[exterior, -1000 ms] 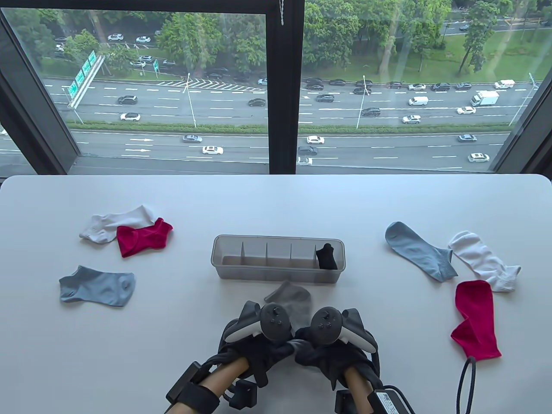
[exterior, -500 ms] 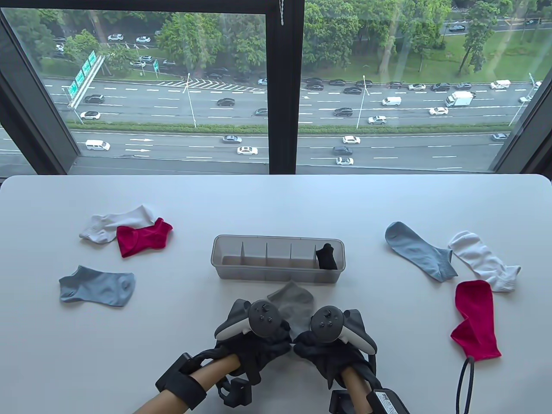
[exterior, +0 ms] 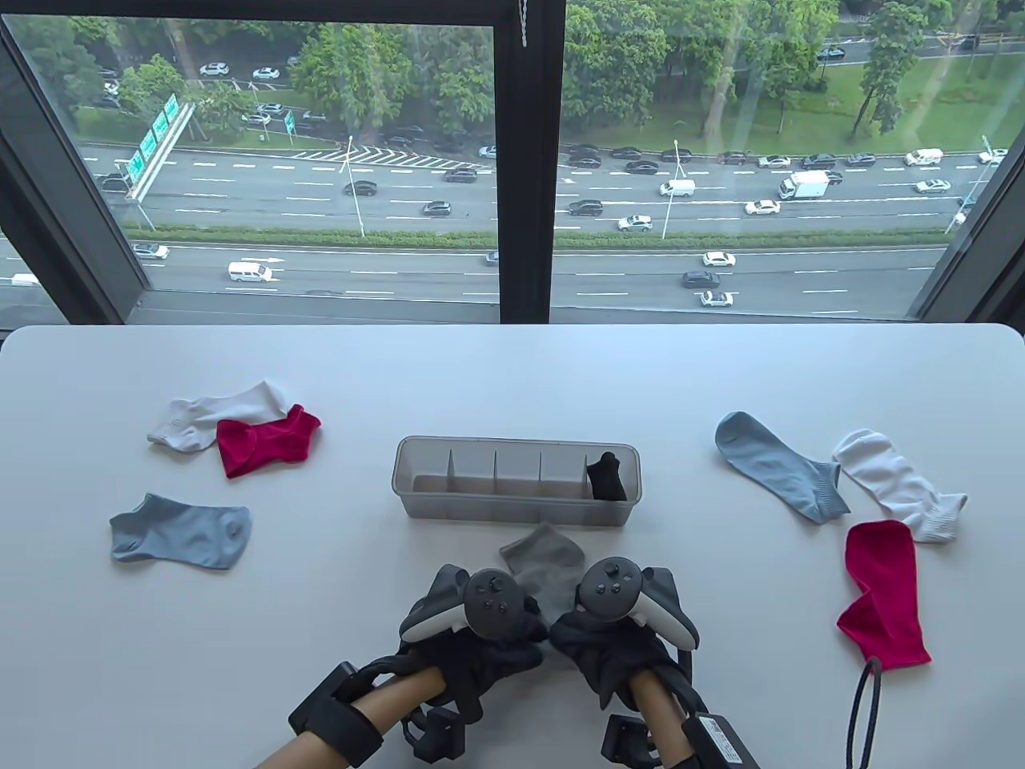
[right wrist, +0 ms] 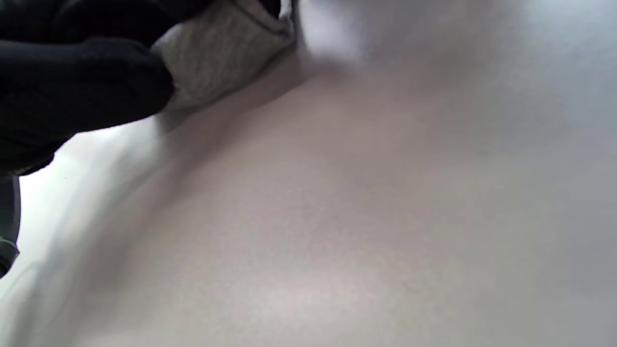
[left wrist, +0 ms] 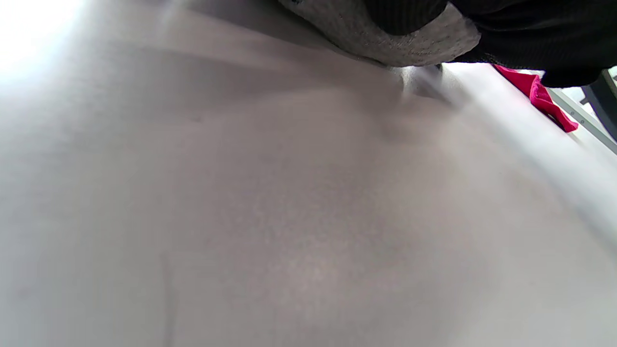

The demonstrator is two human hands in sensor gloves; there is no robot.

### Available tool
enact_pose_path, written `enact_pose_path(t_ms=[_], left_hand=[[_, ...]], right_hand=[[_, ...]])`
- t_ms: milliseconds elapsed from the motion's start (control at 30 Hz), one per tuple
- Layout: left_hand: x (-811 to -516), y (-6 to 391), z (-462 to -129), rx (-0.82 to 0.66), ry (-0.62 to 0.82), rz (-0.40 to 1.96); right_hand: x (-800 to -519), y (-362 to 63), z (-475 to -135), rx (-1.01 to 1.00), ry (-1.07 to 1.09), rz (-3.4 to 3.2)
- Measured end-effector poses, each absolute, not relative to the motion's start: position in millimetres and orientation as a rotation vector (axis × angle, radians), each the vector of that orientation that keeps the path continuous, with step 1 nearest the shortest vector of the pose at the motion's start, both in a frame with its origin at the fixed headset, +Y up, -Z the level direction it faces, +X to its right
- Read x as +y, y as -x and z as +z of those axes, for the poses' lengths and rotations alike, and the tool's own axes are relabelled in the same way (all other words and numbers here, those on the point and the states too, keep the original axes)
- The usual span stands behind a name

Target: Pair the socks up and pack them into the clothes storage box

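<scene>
- Grey socks (exterior: 546, 567) lie on the table (exterior: 512, 376) just near of the clothes storage box (exterior: 516, 481), their near end hidden under both hands.
- Left hand (exterior: 472, 633) and right hand (exterior: 612, 637) sit side by side at the near middle of the table, each with a tracker on its back.
- From the table view the trackers cover the fingers, so the grip cannot be read there.
- The right wrist view shows more: dark gloved fingers (right wrist: 82, 82) curl onto the grey fabric (right wrist: 221, 48) and pinch it against the table.
- The left wrist view shows the grey fabric (left wrist: 385, 33) bunched beneath that hand's dark glove (left wrist: 520, 29), gripped at the top edge; a red sock (left wrist: 540, 91) peeks in beyond it.
- The box has dividers, and a black sock bundle (exterior: 606, 477) stands in its rightmost compartment.
- On the left side: a white sock (exterior: 204, 412) with a red sock (exterior: 264, 440) overlapping its right end, and a blue-grey sock (exterior: 180, 533) nearer, apart from both.
- On the right side: a blue-grey sock (exterior: 781, 465), a white sock (exterior: 901, 485) just beside it, and a red sock (exterior: 881, 593) nearer, just below the white one.
- A black cable (exterior: 861, 709) loops at the near right, beside the red sock's near end.
- A window (exterior: 512, 160) beyond the table's far edge looks down on a road with cars.
</scene>
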State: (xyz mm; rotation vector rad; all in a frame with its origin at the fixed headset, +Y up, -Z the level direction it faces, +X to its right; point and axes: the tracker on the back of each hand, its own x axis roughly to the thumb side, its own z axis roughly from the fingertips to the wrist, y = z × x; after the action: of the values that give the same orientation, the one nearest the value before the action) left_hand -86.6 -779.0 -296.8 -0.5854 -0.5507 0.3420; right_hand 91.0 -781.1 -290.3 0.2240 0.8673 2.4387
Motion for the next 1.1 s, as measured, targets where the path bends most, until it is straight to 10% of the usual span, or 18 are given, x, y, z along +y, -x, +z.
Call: enact_pose_path(t_ms=[1100], left_hand=[[-773.8, 77.5, -290.8, -0.465, 0.439, 0.238]], right_hand=[[-782.8, -96.4, -291.3, 0.847, -0.279, 2.416]])
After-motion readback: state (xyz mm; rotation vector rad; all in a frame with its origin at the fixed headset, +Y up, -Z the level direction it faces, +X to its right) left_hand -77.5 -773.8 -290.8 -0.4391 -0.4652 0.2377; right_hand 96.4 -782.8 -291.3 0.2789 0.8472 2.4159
